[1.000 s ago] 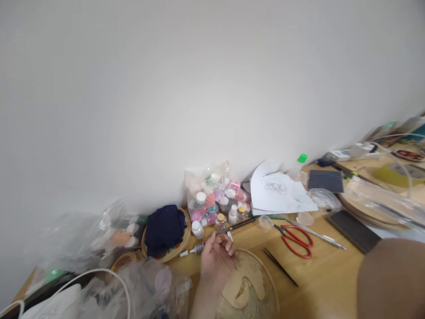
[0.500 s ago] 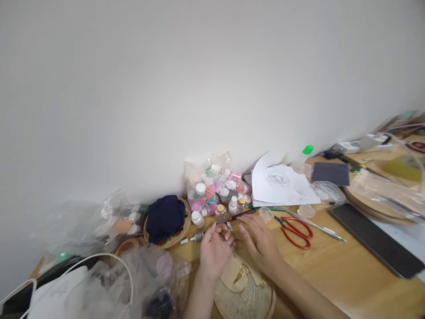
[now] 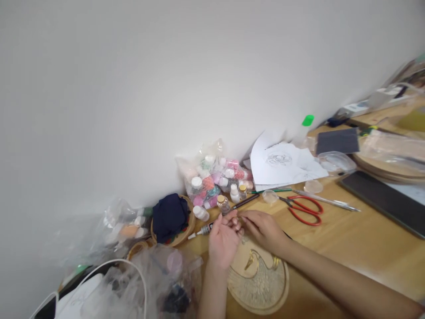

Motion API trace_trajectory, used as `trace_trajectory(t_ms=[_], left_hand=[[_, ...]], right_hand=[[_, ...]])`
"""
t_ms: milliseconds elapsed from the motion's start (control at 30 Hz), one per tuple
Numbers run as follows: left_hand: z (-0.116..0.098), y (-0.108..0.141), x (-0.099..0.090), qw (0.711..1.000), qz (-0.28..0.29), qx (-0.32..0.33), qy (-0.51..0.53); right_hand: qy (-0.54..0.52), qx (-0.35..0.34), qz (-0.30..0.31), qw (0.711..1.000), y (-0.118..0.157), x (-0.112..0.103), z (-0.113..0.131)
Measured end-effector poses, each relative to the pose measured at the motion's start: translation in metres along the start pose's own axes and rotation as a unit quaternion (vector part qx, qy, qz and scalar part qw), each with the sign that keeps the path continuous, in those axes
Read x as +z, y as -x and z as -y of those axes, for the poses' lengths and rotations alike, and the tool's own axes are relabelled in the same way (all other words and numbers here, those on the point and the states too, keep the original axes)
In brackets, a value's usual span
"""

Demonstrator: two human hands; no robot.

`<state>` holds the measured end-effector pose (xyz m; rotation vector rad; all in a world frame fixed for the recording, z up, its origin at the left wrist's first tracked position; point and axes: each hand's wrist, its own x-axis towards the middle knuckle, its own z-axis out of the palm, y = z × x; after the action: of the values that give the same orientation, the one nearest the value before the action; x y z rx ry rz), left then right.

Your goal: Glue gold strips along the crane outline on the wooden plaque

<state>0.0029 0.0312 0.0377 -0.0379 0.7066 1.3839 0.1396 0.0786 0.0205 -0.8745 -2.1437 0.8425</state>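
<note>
My left hand (image 3: pixel 226 239) is palm up with its fingers curled, fingertips close to those of my right hand. My right hand (image 3: pixel 260 227) comes in from the right with thumb and forefinger pinched together. Something thin, perhaps a fine strand, runs between the two sets of fingertips, too small to name surely. Just below both hands lies a round embroidery hoop (image 3: pixel 262 288) with pale fabric. It carries a swan-like bird in gold and silvery stitching. A dark-labelled glue tube (image 3: pixel 205 229) with a white nozzle lies left of my left hand.
Red-handled scissors (image 3: pixel 305 210), a silver pen (image 3: pixel 332 201) and a black phone (image 3: pixel 387 199) lie to the right. Behind stand small bottles (image 3: pixel 223 204), a bag of coloured jars (image 3: pixel 212 177) and drawing sheets (image 3: pixel 282 164). Crumpled plastic bags (image 3: pixel 166 274) and a cloth-covered hoop (image 3: pixel 171 217) are left.
The view has tilted and shifted, so the hoop shows more fully. My right hand's fingers have drawn into a pinch near my left fingertips. The table items look unmoved.
</note>
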Motion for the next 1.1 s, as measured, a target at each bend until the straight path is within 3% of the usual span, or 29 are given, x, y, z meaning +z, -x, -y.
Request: trace_trajectory(t_ms=[167, 433, 633, 933, 1100], left_hand=[[-0.0004, 0.0011, 0.0021, 1.000, 0.001, 0.006, -0.003], [0.0034, 0.0008, 0.0005, 0.999, 0.004, 0.026, -0.039], [0.0056, 0.0011, -0.0016, 0.996, 0.054, 0.048, -0.059], [0.0070, 0.0016, 0.0000, 0.994, 0.039, 0.056, -0.085], [0.0082, 0.0006, -0.0031, 0.993, 0.057, 0.066, -0.083]], right_hand=[[-0.108, 0.080, -0.014, 0.991, -0.0018, -0.0037, 0.0031], [-0.267, 0.212, -0.019, 0.940, -0.0034, -0.0009, -0.0012], [-0.238, 0.196, -0.008, 0.951, -0.0028, -0.0022, -0.0012], [-0.222, 0.178, -0.004, 0.959, -0.0035, -0.0038, 0.0012], [-0.225, 0.183, 0.000, 0.957, -0.0029, -0.0027, 0.0005]])
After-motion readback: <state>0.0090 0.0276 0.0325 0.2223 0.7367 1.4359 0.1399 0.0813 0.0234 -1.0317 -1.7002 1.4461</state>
